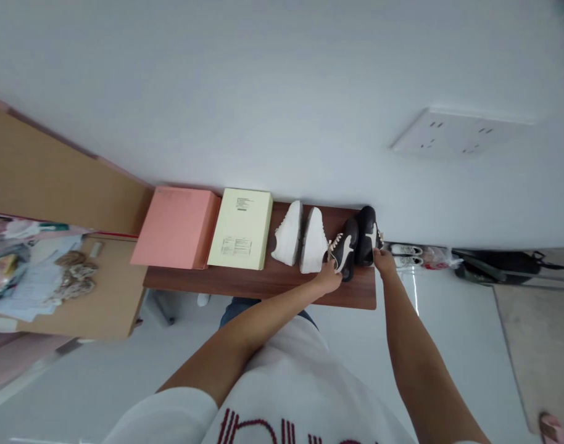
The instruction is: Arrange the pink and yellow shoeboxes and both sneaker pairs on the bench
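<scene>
Two black sneakers with cream stripes and laces lie side by side at the right end of a dark wooden table (pixel 208 280). My left hand (pixel 329 277) is closed on the heel end of the left black sneaker (pixel 348 243). At the heel of the right black sneaker (pixel 366 231), my right hand (pixel 384 260) grips with bent fingers. Just left of them rest a white sneaker (pixel 313 237) and another white sneaker (pixel 290 234), both tipped on their sides. The fingertips of both hands are partly hidden by the shoes.
A pale yellow box (pixel 242 228) and a pink box (pixel 175 228) occupy the table's left part. Behind is a wall with a socket panel (pixel 464 132). At left stands a desk (pixel 120 277) with papers and hair ties. White shoes (pixel 406 250) and a black bag (pixel 518 265) lie on the floor.
</scene>
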Available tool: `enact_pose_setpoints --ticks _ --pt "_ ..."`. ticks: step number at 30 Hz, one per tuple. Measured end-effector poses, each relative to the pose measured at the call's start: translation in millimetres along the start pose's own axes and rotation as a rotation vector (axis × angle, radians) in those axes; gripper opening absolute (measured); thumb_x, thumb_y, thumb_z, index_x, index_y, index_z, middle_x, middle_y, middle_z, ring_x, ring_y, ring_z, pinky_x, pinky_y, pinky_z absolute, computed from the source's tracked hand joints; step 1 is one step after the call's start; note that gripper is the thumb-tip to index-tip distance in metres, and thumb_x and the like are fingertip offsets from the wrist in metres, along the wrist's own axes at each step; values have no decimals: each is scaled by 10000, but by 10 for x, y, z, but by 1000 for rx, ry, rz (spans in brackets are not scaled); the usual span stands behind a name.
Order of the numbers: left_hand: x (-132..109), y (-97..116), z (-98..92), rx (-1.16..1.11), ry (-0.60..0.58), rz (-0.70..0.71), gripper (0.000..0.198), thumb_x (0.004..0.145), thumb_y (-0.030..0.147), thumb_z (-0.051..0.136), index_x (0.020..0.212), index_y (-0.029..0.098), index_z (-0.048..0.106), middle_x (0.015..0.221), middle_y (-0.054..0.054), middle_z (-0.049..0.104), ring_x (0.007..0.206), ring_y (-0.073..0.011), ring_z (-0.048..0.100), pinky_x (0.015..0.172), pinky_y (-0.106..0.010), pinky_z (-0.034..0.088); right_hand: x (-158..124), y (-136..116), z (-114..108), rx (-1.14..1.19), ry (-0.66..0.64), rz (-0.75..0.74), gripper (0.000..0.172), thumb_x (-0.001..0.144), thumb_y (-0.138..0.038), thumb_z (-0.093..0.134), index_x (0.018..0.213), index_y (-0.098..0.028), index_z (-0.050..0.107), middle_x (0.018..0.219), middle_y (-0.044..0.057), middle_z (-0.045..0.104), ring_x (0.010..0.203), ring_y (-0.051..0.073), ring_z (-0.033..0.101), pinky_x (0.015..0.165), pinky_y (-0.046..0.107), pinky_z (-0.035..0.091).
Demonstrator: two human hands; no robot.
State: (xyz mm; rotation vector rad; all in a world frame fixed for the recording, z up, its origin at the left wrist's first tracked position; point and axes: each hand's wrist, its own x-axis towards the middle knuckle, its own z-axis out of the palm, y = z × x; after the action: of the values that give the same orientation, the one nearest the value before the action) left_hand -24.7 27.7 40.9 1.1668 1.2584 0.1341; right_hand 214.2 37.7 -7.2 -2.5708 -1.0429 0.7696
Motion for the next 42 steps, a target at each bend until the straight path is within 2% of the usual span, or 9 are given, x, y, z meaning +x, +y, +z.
enact_pose_setpoints --ticks 6,10,16,20,25,30,33,36,42 --pt "-866 -471 -986 -157 -91 1 333 884 277 558 1166 174 703 1117 -120 765 921 -224 738 916 -392 550 -645 -217 112 158 355 -117 618 849 -407 490 1327 -24 569 1307 287 615 1218 362 576 1039 492 450" --pt "-1493 -956 -1742 -163 278 25 284 839 285 585 1058 183 733 902 -83 785 882 -235 744 907 -386 552 -1268 -527 431 380 125 -169 620 829 -493 510 1274 -70 600 1254 240 651 1084 324 657 954 459 528" --pt "-2095 -1497 -2557 -221 696 16 481 907 376 491 1304 148 637 614 -18 699 858 -253 751 935 -411 546 -2236 -1280 1099 521 -231 -340 495 838 -543 555 1198 -211 633 1218 139 693 1105 292 667 1010 485 517" --pt "-2230 -1628 -3159 -145 848 101 405 825 250 499 1194 213 663 927 -55 769 941 -217 723 914 -355 542 -2807 -1961 1530 621 -431 -383 422 848 -489 590 1180 -231 619 1178 111 705 1067 255 676 988 445 524" --pt "-2375 -1733 -3977 -123 854 109 150 769 237 441 664 233 548 556 25 519 544 -152 517 570 -250 444 -3375 -2785 1983 677 -585 -386 373 874 -445 583 1184 -241 604 1007 50 724 862 190 674 903 398 544" --pt "-2538 -1966 -4492 -51 777 141 386 905 406 445 558 237 459 558 5 504 618 -168 553 687 -278 500 -3755 -3244 2273 644 -626 -414 316 879 -410 599 1150 -251 637 1029 32 731 935 187 680 961 389 525" --pt "-2547 -2215 -4710 27 765 155 319 923 381 468 707 219 639 907 -62 714 959 -216 670 961 -334 514 -3898 -3301 2397 615 -611 -381 290 879 -393 605 1120 -244 668 1073 43 735 987 199 686 976 396 524" --pt "-2491 -2477 -4931 24 747 104 315 871 241 535 1145 206 685 1310 -92 665 1241 -234 610 1085 -380 472 -4004 -3284 2509 618 -563 -329 282 882 -392 604 1102 -234 682 1063 46 743 1006 208 688 990 412 524" --pt "-2383 -2645 -5267 -43 643 16 426 890 223 562 1311 176 605 1450 -135 591 1343 -261 566 1130 -396 444 -4119 -3330 2680 657 -436 -198 263 834 -377 657 1053 -236 692 1112 75 747 1086 243 688 1016 437 527"
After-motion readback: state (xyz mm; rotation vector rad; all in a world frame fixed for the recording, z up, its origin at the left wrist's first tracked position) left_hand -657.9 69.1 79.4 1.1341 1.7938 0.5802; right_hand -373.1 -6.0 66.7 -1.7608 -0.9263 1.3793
